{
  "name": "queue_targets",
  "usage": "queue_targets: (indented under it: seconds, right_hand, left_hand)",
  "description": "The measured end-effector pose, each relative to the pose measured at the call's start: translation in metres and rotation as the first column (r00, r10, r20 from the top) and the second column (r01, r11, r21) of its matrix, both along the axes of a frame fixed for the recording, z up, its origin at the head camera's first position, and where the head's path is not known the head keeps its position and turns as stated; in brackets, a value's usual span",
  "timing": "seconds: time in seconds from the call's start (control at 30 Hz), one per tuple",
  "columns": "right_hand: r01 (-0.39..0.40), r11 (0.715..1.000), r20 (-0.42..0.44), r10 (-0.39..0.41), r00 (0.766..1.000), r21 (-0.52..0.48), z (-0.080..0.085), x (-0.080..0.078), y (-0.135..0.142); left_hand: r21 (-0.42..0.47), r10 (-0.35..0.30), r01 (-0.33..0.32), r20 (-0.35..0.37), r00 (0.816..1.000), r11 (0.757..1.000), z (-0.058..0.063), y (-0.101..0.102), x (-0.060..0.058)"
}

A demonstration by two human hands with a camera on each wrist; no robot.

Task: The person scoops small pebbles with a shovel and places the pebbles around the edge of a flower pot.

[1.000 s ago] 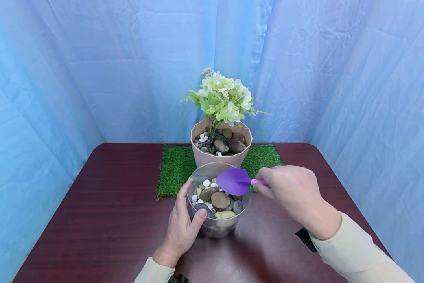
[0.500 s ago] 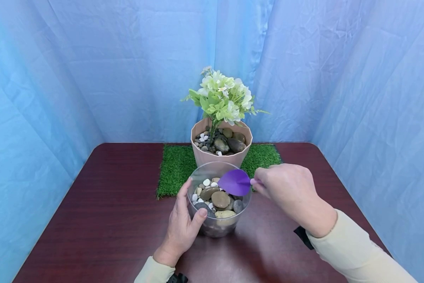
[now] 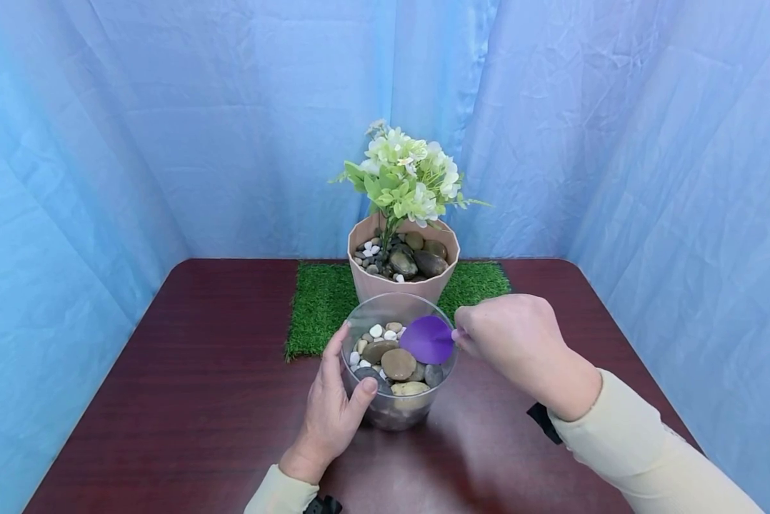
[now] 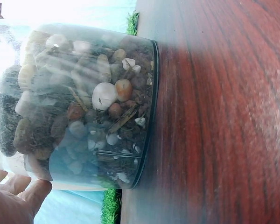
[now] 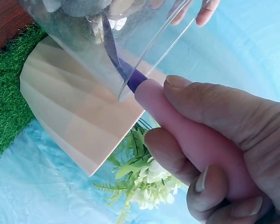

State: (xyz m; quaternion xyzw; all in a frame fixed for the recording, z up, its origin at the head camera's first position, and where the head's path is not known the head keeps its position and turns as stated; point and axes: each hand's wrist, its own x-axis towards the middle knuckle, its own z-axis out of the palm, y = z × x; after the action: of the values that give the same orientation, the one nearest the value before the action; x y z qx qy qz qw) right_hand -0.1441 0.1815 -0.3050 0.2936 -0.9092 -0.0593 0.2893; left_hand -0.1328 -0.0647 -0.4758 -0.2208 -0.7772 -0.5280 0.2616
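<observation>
A clear round container [image 3: 394,417] of stones and soil stands at the middle of the table. My left hand [image 3: 327,410] grips its left side, thumb on the near rim and fingers along the wall. In my right hand [image 3: 510,343] is a small trowel with a purple blade [image 3: 427,340] and a pink handle [image 5: 191,135], fingers and thumb wrapped round the handle. The blade dips inside the container's right side, close to the stones; its tip hides behind the wall among pebbles in the right wrist view. White pebbles [image 3: 376,331] and larger brown stones [image 3: 398,364] fill the top.
Just behind the container, a pale pink faceted pot [image 3: 417,289] holds stones and a white-flowered plant [image 3: 404,171]. It stands on a green turf mat [image 3: 314,314] on the dark red table [image 3: 198,400]. Blue curtains [image 3: 263,128] surround the back and sides.
My right hand has shifted slightly left, and the trowel blade has moved down and right, lower into the container. The left hand and container stay in place.
</observation>
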Motion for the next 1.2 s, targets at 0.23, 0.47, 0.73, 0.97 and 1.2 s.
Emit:
queue_targets:
  seconds: [0.23, 0.47, 0.73, 0.97, 1.2]
  right_hand:
    - [0.024, 1.0, 0.07, -0.024, 0.997, 0.002, 0.003, 0.0, 0.001]
    - [0.07, 0.997, 0.211, -0.074, 0.975, 0.029, 0.009, 0.001, 0.003]
    - [0.052, 0.999, 0.305, -0.05, 0.951, 0.003, 0.013, 0.002, 0.004]
    - [0.035, 0.999, 0.339, -0.028, 0.94, -0.016, 0.009, 0.001, 0.003]
    - [0.045, 0.999, 0.35, -0.033, 0.936, -0.027, 0.003, -0.002, 0.004]
  left_hand:
    - [-0.005, 0.001, -0.001, 0.008, 1.0, 1.0, 0.0, 0.0, 0.001]
    - [-0.002, 0.004, -0.004, 0.013, 1.0, 1.0, -0.001, 0.0, 0.001]
    - [0.001, 0.002, -0.002, 0.007, 1.0, 1.0, -0.001, 0.0, 0.0]
    - [0.001, 0.001, -0.001, 0.008, 1.0, 1.0, -0.001, 0.0, 0.0]
    - [0.005, 0.0, 0.0, -0.004, 1.0, 1.0, -0.001, 0.001, -0.001]
